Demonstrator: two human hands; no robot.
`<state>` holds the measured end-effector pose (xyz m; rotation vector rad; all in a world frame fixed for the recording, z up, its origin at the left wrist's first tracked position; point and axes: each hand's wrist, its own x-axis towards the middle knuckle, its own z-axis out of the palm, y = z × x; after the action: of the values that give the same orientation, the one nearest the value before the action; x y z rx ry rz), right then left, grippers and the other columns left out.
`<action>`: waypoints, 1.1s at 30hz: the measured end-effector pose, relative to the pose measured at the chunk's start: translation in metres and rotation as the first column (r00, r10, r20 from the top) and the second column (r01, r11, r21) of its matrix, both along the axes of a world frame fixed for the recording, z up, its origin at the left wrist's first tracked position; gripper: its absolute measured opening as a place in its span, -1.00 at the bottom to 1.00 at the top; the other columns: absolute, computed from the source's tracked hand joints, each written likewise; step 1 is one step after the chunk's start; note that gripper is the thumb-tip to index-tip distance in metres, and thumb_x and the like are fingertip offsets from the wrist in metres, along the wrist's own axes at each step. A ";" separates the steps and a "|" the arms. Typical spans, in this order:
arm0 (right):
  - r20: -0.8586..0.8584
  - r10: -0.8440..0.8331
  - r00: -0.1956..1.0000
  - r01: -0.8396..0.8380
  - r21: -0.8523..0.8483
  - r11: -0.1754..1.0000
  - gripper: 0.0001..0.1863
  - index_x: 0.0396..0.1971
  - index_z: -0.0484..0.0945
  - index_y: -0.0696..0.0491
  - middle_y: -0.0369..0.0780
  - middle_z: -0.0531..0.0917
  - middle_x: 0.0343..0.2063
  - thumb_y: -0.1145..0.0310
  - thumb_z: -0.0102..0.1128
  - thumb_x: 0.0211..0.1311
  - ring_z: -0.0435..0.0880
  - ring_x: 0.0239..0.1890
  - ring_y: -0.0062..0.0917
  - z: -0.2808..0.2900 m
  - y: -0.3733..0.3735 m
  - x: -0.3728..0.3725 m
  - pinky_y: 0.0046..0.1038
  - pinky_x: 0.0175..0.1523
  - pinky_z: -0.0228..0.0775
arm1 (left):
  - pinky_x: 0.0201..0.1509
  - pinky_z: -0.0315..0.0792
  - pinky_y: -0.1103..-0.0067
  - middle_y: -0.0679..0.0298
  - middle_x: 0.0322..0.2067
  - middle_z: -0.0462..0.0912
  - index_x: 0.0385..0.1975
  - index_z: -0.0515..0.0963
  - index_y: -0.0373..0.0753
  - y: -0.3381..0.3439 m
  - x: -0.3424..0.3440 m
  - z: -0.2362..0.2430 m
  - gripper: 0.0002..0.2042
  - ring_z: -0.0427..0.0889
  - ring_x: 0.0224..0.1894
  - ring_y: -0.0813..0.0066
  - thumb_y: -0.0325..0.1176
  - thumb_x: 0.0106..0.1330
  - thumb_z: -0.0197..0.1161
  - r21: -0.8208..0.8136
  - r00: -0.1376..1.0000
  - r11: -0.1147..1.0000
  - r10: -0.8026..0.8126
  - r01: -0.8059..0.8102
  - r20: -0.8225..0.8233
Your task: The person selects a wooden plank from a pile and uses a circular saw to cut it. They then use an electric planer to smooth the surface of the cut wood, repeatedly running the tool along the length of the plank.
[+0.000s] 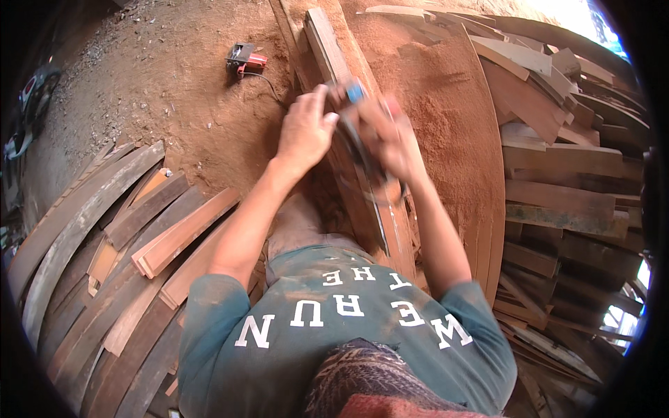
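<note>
Laying the right hand (390,139) over a blurred dark tool (364,157) atop the wooden beam (326,49); cannot tell if clamped. Holding left hand (304,132) beside the beam, fingers (318,99) slightly apart. Probably heavy, rigid; grasp around the body.

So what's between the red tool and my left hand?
In the head view, a thin dark cord curves from the red tool toward your left hand, across brown ground.
</note>
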<state>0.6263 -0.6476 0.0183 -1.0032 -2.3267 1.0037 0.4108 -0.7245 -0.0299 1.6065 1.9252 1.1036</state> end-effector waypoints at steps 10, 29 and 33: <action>0.291 -0.391 0.873 0.484 -0.418 0.769 -0.67 0.00 0.68 0.15 -0.05 0.81 -0.23 0.42 0.35 0.23 0.86 -0.10 -0.20 0.007 -0.262 0.213 -0.26 0.02 0.65 | 0.01 0.48 0.31 0.14 -0.14 0.62 -0.16 0.64 -0.29 -0.119 0.198 0.007 -0.56 0.60 0.00 0.16 0.00 0.27 0.44 -0.241 0.745 0.802 -0.598 0.547 -0.298; 0.064 -0.199 0.978 0.195 0.063 0.979 -0.79 -0.15 0.77 -0.11 -0.12 0.72 -0.50 0.29 0.19 0.33 0.74 -0.48 -0.26 -0.004 0.191 -0.184 -0.22 -0.35 0.59 | 0.34 0.44 0.08 -0.26 0.15 0.59 0.31 0.47 -0.44 -0.030 -0.071 -0.090 -0.50 0.55 0.24 -0.24 -0.25 0.49 0.28 -0.252 0.981 0.949 0.171 -0.189 -0.090; -0.067 -0.078 0.995 0.072 -0.086 0.994 -0.70 -0.17 0.76 -0.02 -0.14 0.72 -0.57 0.51 0.10 0.18 0.74 -0.56 -0.42 0.000 0.247 -0.217 -0.30 -0.44 0.56 | 0.46 0.41 0.11 -0.23 0.28 0.54 0.40 0.44 -0.34 -0.176 -0.034 -0.177 -0.41 0.51 0.36 -0.21 -0.17 0.45 0.30 -0.770 0.997 0.634 -0.060 0.077 0.050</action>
<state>0.4095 -0.4004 0.0181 -1.0618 -2.1903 1.0962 0.3767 -0.9007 -0.2072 1.1302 1.8986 0.1518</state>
